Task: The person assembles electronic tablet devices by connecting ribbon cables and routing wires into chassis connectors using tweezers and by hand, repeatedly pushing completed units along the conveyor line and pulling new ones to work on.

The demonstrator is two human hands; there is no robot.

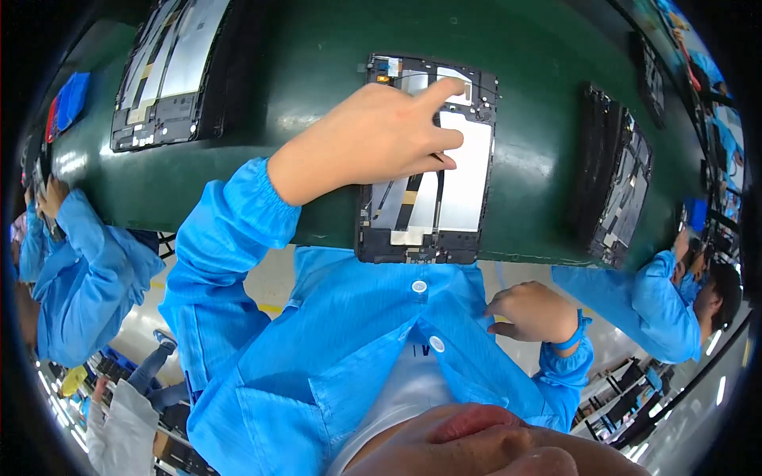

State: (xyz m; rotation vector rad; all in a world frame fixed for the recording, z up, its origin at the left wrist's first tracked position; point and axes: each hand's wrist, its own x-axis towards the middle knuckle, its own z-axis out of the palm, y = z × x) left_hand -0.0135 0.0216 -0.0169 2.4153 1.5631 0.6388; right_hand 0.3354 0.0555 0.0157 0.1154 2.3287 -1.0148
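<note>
An opened tablet point(468, 182) lies on the green table in front of me, its lower end at the near edge. Black frame, silver plates and dark ribbon cables show inside it. My left hand point(397, 131) is over its upper half, fingers spread and nothing visible in them. One finger reaches a silver plate near the top; whether it presses there I cannot tell. Off the table's near edge, my right hand point(536, 313) is beside my blue coat point(373, 317), fingers curled. Its palm is hidden, so anything inside does not show. A blue band point(570, 341) circles that wrist.
Stacks of similar opened tablets stand at the left point(171, 111) and right point(615, 182) of the green table point(309, 79). Another dark tablet part point(649, 79) lies at far right. Blue-sleeved co-workers sit at left point(87, 270) and right point(667, 301). A blue object point(71, 99) lies far left.
</note>
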